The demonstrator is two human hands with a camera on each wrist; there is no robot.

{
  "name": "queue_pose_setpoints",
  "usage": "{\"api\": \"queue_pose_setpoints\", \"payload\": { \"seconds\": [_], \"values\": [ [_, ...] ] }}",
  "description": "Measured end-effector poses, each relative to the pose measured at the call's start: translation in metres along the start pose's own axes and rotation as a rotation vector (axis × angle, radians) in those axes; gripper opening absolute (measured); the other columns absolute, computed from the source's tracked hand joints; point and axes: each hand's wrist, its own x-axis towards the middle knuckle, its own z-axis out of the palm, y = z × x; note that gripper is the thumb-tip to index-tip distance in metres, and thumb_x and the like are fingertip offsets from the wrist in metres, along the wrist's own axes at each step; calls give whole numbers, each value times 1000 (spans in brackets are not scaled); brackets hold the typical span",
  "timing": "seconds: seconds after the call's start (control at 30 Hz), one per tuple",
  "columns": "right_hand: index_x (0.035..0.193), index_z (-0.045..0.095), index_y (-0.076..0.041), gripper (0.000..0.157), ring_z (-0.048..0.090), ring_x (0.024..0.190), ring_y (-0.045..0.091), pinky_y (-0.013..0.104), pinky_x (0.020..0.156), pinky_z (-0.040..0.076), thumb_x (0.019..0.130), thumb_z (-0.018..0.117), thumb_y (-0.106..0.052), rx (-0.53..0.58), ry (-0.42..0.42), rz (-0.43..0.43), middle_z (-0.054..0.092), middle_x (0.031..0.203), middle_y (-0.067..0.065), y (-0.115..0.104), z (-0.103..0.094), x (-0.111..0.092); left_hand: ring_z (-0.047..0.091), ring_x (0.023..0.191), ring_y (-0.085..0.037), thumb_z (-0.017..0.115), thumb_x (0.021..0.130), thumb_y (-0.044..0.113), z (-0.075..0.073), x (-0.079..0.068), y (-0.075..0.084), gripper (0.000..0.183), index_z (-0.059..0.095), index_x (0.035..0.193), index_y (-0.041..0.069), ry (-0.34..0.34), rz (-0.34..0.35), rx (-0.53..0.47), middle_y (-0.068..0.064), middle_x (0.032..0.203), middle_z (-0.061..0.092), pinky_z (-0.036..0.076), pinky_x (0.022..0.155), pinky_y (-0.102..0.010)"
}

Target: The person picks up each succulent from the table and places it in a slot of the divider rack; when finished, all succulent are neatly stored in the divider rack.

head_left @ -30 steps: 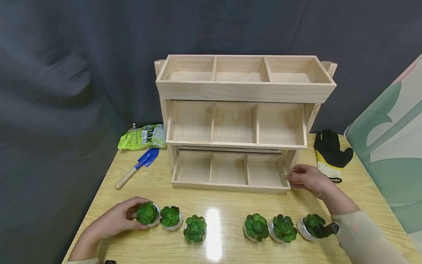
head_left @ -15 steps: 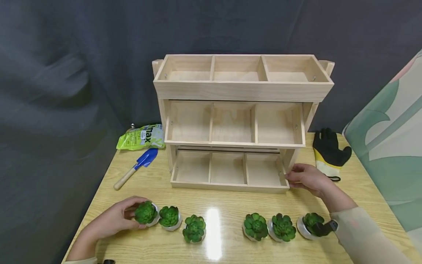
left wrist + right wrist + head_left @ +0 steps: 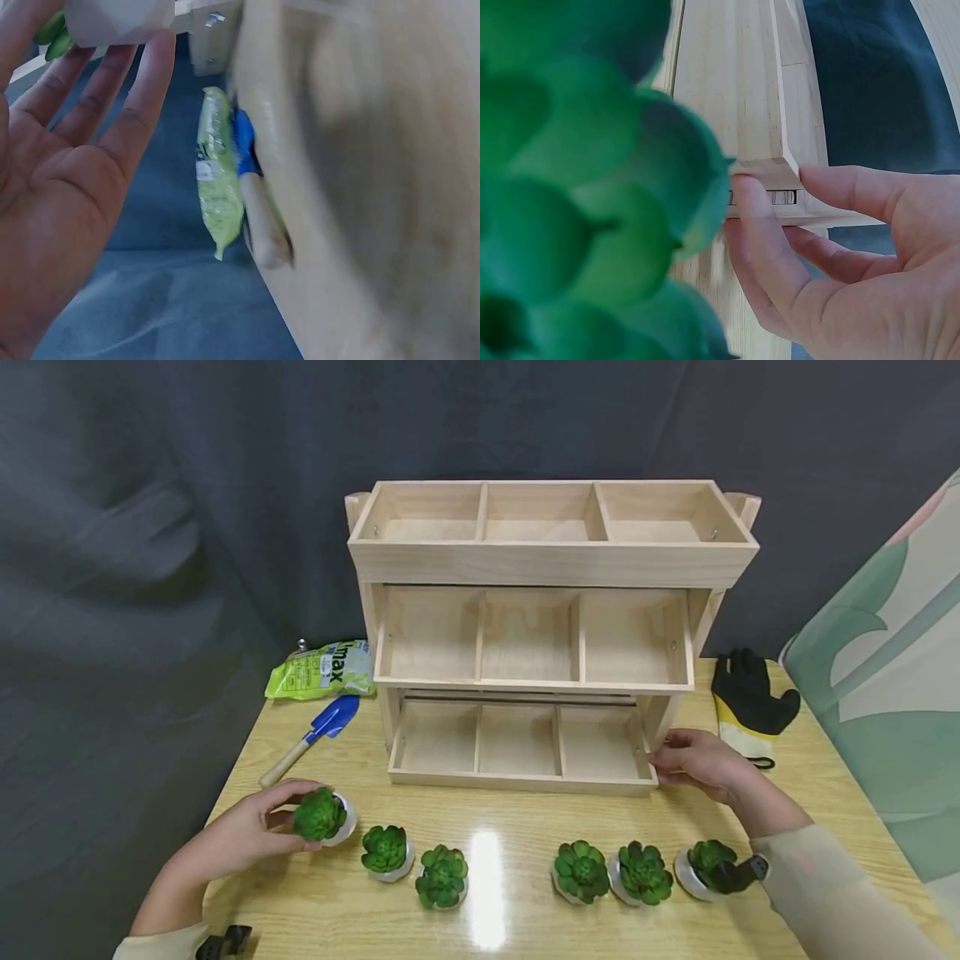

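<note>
My left hand (image 3: 240, 835) holds a small potted succulent (image 3: 321, 814) with green leaves, its thumb and fingers around the white pot (image 3: 120, 21). The plant is tilted, at the table's left side. At the back stands a three-tier wooden planter shelf (image 3: 555, 565), each tier split into three bare compartments. My right hand (image 3: 705, 767) grips its lower right corner, with thumb and fingertips at the bottom tray's end in the right wrist view. Two more succulents, a nearer one (image 3: 386, 849) and another (image 3: 442, 877), stand right of the left hand.
Three succulents stand front right: one (image 3: 581, 872), a middle one (image 3: 645, 872) and one (image 3: 697, 878) beneath the right wrist's camera. A green bag (image 3: 322, 672) and a blue trowel (image 3: 333, 718) lie left of the shelf. A black-and-yellow work glove (image 3: 750, 702) lies on the right.
My left hand has shifted left and toward the shelf with its succulent, away from the neighbouring plant, and the pot is now tilted. The right hand stays at the shelf's corner.
</note>
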Motion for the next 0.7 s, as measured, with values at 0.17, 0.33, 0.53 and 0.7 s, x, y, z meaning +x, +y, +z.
{"api": "queue_pose_setpoints", "payload": {
  "seconds": [0.17,0.33,0.53,0.7],
  "values": [
    [162,24,15,70,68,112,17,30,94,65,111,57,-19,-8,9,6,42,159,38,1,1,-1,65,117,2,83,94,19,1,9,14,63,56,150,10,79,35,69,18,141,56,62,95,-25],
    [163,23,14,70,68,111,17,28,92,65,111,57,-19,9,10,9,41,160,38,0,2,0,65,117,0,86,92,20,6,22,25,61,60,147,13,110,55,89,2,146,58,61,96,-24],
    [163,22,14,70,68,109,15,28,92,65,111,57,-18,19,12,15,41,159,38,-2,2,-3,67,118,-6,86,92,21,10,40,40,65,58,149,11,88,49,89,-19,152,53,61,95,-26],
    [163,22,14,69,69,108,16,27,91,65,111,57,-16,10,20,12,42,158,39,-2,4,-4,67,121,-20,86,91,19,15,59,47,65,58,149,10,82,57,103,-17,153,54,60,97,-26]
  ]
}}
